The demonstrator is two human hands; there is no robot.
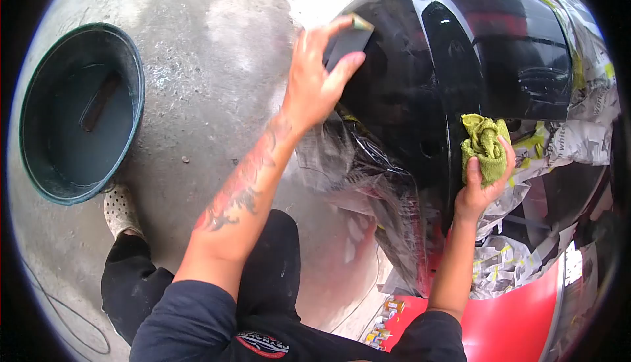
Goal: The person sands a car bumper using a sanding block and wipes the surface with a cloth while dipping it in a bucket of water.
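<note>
My left hand (312,76) grips a folded piece of dark grey sandpaper (348,46) between thumb and fingers, at the upper left edge of a glossy black car body panel (401,79). A pale yellowish edge shows at the sandpaper's top. Lower down, a crumpled yellow-green cloth (485,145) is bunched in my right hand (483,191), against the panel beside its raised ridge. Reflections and wet-looking streaks lie on the black surface.
A dark green tub (135,132) of cloudy water stands at left, with a dark oblong block (100,101) in it. Newspaper masking (503,263) and clear plastic film (368,198) surround the panel. Red bodywork (513,322) shows below. A cable (72,326) lies on the concrete floor.
</note>
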